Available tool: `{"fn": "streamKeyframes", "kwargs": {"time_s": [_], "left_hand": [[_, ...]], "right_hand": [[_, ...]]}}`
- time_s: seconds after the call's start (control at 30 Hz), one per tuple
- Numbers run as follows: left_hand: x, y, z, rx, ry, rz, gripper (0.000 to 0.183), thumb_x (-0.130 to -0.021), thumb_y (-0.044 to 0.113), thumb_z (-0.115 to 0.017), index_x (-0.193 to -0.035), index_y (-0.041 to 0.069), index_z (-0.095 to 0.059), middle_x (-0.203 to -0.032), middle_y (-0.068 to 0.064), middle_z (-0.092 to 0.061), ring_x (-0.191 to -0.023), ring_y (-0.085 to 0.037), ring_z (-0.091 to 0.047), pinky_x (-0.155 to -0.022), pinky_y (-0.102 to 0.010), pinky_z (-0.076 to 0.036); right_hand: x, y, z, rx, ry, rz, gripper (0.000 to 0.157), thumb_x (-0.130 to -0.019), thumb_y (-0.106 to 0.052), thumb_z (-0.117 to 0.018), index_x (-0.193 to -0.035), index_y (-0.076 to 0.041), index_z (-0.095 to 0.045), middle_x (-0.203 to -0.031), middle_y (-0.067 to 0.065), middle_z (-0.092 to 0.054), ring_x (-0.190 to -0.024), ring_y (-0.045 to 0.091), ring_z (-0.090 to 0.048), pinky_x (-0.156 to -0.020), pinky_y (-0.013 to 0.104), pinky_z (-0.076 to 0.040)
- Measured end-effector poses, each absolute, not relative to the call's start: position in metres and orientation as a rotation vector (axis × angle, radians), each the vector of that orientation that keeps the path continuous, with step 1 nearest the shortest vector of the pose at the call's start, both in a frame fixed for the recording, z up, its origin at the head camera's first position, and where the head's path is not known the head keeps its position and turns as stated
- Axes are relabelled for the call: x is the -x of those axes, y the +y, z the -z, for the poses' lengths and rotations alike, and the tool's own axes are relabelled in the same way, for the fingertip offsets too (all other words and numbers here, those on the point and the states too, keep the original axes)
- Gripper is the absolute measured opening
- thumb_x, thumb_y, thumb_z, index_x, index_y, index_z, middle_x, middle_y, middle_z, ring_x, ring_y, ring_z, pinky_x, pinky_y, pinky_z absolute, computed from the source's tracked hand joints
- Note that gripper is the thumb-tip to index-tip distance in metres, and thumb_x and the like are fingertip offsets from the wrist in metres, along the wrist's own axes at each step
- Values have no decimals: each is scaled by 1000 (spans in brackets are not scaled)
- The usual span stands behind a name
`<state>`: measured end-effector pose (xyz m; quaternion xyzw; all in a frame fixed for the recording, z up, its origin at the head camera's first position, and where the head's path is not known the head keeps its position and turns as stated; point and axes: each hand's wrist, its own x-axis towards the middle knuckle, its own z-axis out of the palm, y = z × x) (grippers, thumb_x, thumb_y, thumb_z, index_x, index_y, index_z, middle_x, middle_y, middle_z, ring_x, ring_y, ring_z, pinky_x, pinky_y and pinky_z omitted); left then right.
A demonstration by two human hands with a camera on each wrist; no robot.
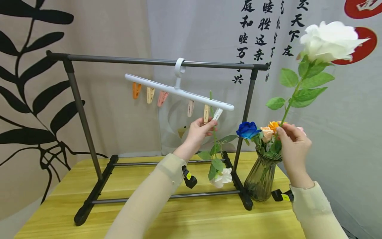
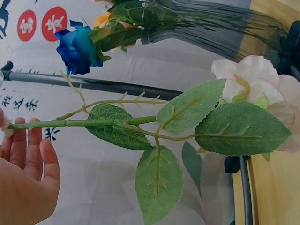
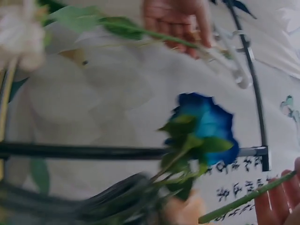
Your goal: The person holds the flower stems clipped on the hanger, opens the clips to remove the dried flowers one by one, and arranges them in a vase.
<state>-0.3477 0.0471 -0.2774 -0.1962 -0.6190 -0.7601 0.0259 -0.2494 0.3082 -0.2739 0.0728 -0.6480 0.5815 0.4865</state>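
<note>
My left hand [image 1: 197, 132] is raised to the right end of a white hanger [image 1: 176, 90], its thumb and fingers pinching the stem of a pale rose [image 1: 221, 178] by a white clothespin [image 1: 218, 114]. This rose hangs head down; its leaves [image 2: 171, 183] and pale petals [image 2: 255, 77] show in the left wrist view. A beige clothespin [image 1: 206, 114] is beside those fingers. Over at the right, my right hand [image 1: 295, 142] pinches the stem of a large white rose [image 1: 331, 43], bloom up, in front of the vase flowers.
A glass vase [image 1: 260, 181] holds a blue rose [image 1: 248, 129] and peach and orange blooms. The dark metal rack [image 1: 149, 61] stands on the wooden table [image 1: 191, 219], carrying the tilted hanger. Orange [image 1: 136, 90] and pink clothespins [image 1: 162, 98] hang on its left half.
</note>
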Motion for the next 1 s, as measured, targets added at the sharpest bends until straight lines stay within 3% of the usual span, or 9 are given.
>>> {"fn": "streamKeyframes", "kwargs": {"time_s": [0.17,0.27,0.43,0.53,0.63,0.77,0.87,1.0], "left_hand": [[347,47,277,609,-1908,2359,29,-94,19,-67,-117,2,-61,-106,-10,-71,-81,-14,-67,-81,-39,-52],[347,46,277,614,-1913,2346,30,-94,20,-67,-117,2,-61,-107,-10,-71,-82,-15,-67,-81,-39,-52],[346,46,279,618,-1925,2324,31,-94,21,-67,-117,2,-61,-106,-10,-71,-82,-16,-67,-88,-49,-49],[347,46,279,619,-1925,2322,31,-94,21,-67,-117,2,-61,-105,-9,-71,-82,-15,-67,-87,-49,-49],[348,45,279,619,-1924,2318,31,-94,21,-67,-118,2,-61,-105,-9,-71,-82,-14,-66,-78,-37,-52],[348,44,279,619,-1926,2319,32,-94,21,-67,-119,2,-60,-109,-13,-70,-82,-14,-66,-72,-29,-51],[348,44,280,611,-1931,2325,32,-94,22,-67,-119,3,-60,-112,-15,-68,-82,-14,-66,-74,-31,-51],[348,44,280,601,-1930,2329,31,-94,22,-67,-118,3,-61,-109,-12,-70,-83,-15,-66,-77,-36,-51]], "right_hand": [[246,315,303,-38,-1734,-1191,22,-89,-9,-71,-104,7,-71,-80,-24,-63,-71,-2,-60,-65,9,-47],[246,319,316,-2,-1777,-1116,22,-89,-12,-72,-104,4,-72,-82,-26,-61,-74,-5,-58,-66,8,-45],[249,324,334,-28,-1830,-938,19,-89,-10,-71,-102,4,-72,-85,-2,-69,-74,-12,-53,-65,6,-41],[251,329,342,-120,-1835,-771,15,-86,-4,-73,-98,5,-73,-84,15,-70,-73,-19,-47,-63,5,-38],[252,333,348,-194,-1856,-620,13,-84,-1,-74,-95,6,-73,-79,18,-70,-70,-4,-55,-59,12,-38],[252,333,352,-190,-1950,-557,13,-85,-5,-73,-93,6,-74,-77,19,-68,-68,30,-60,-58,37,-43],[252,331,353,-190,-2015,-542,15,-87,-7,-71,-92,7,-73,-76,20,-67,-69,36,-59,-62,52,-43],[252,329,353,-198,-2070,-497,20,-90,-10,-69,-99,7,-70,-74,18,-69,-65,35,-61,-71,57,-42]]}}
